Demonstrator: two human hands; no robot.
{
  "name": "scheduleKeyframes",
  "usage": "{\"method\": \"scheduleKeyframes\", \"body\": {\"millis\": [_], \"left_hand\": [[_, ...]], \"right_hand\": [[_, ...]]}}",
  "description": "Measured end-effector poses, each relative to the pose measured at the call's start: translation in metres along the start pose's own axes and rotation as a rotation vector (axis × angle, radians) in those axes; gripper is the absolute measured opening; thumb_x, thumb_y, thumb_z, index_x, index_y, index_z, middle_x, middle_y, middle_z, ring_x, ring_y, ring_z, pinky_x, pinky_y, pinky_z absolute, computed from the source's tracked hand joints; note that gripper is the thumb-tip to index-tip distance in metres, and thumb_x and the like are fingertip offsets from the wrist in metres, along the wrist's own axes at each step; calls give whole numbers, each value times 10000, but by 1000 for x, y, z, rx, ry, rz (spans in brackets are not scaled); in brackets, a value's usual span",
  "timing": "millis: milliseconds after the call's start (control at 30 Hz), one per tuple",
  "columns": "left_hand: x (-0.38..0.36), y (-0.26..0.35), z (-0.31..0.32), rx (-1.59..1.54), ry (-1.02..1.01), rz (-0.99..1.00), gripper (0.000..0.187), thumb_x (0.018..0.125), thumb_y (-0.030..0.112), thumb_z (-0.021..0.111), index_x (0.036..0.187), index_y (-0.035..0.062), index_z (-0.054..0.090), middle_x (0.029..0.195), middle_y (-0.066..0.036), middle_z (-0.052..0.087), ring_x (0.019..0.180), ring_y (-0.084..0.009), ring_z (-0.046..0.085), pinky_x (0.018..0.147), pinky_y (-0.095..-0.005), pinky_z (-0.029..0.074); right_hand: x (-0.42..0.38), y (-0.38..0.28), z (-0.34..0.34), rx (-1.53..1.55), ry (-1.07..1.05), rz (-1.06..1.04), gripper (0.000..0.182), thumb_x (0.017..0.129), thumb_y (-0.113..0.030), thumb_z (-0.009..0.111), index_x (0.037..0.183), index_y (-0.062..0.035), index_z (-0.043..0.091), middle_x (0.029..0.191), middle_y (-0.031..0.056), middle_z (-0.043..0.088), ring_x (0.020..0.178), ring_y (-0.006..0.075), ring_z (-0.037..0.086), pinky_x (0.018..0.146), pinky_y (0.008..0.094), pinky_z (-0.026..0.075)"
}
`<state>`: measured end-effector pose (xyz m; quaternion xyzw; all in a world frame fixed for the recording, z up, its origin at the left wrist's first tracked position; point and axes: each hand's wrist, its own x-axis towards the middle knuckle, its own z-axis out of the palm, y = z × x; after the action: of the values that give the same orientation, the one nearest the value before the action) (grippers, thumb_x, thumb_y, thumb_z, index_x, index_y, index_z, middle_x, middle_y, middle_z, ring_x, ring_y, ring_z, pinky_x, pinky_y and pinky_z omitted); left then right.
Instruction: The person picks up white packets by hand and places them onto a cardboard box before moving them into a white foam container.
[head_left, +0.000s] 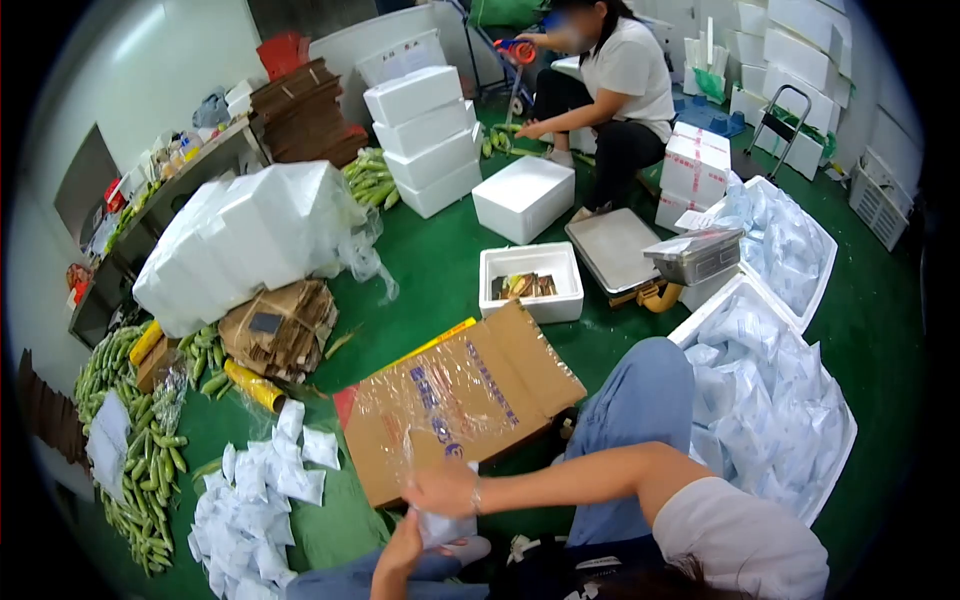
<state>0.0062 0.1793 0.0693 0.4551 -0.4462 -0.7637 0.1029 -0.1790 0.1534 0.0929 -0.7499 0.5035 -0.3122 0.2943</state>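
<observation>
Head view shows, at six o'clock, the left hand (403, 545) pinching a white packet (440, 528), likely light, soft, best held by edges; the blurred right hand (445, 488) grips unclearly.

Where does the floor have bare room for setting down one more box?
Bare green floor lies between the wrapped white boxes, open foam box and carton; another patch, between packet bins and plastic crate at right. The left is crowded: green vegetables, white packets.

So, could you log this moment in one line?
left hand: holding white packet | right hand: blurred, at the packet | cardboard box: just beyond hands
</observation>
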Motion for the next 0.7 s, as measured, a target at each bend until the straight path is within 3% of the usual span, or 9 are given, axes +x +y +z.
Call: {"method": "scheduleKeyframes", "body": {"millis": [100,167,333,433,500,533,633,667,700], "left_hand": [[-37,30,20,261,280,168,532,830,213,688,1251,-12,452,950,-127,644,628,-189,627,512,-294,511],[-52,46,29,442,576,297,581,720,195,773,1174,-34,493,831,-115,648,552,-163,626,439,-277,475],[-153,37,0,304,962,184,426,769,201,720,1087,3,518,731,-86,634,550,-128,597,410,-274,440],[-237,31,-3,132,1448,230,342,810,250,695,1005,9,551,714,-90,628,497,-144,592,360,-240,408],[-303,7,-13,-48,1831,244,330,831,291,688,977,18,574,703,-85,617,469,-149,573,346,-231,390],[-349,-19,-15,-65,2023,223,327,840,307,686,969,24,584,700,-81,610,460,-150,562,339,-228,379],[-520,-177,-2,-156,2455,-7,514,783,430,721,1037,-2,608,822,-125,613,591,-213,608,423,-298,473],[-538,-183,37,185,2619,-830,651,737,491,730,1102,-28,583,964,-168,641,750,-282,645,557,-406,535],[-568,-230,67,140,2737,-921,764,704,526,735,1164,-51,538,1054,-223,643,865,-341,655,681,-495,534]], "right_hand": [[28,-23,-4,143,42,216,289,842,-315,542,1020,-89,572,870,188,642,765,371,626,652,458,487],[31,-46,22,24,255,-185,307,792,-260,589,1051,-95,588,1077,178,604,952,353,595,750,429,479],[27,-130,38,125,48,-762,285,791,-202,607,1048,-80,625,1417,165,366,1273,465,321,1022,541,316],[10,-162,60,435,52,-868,222,814,-222,616,973,-71,655,1299,172,502,1193,404,455,991,486,380],[9,-158,58,763,-633,-674,203,826,-229,629,938,-66,674,1076,158,637,1013,328,596,894,416,464],[15,-142,59,684,-434,-684,206,833,-223,628,947,-58,676,983,150,655,931,308,619,841,397,485],[51,-47,55,642,-342,-187,207,859,-165,607,970,-4,677,897,136,685,803,218,657,733,329,511],[62,-15,45,565,-246,-19,184,850,-129,595,955,2,671,864,155,683,779,243,662,698,327,507],[73,28,44,404,-89,-5,181,849,-125,594,934,15,671,813,160,680,721,236,656,663,318,501]]}}
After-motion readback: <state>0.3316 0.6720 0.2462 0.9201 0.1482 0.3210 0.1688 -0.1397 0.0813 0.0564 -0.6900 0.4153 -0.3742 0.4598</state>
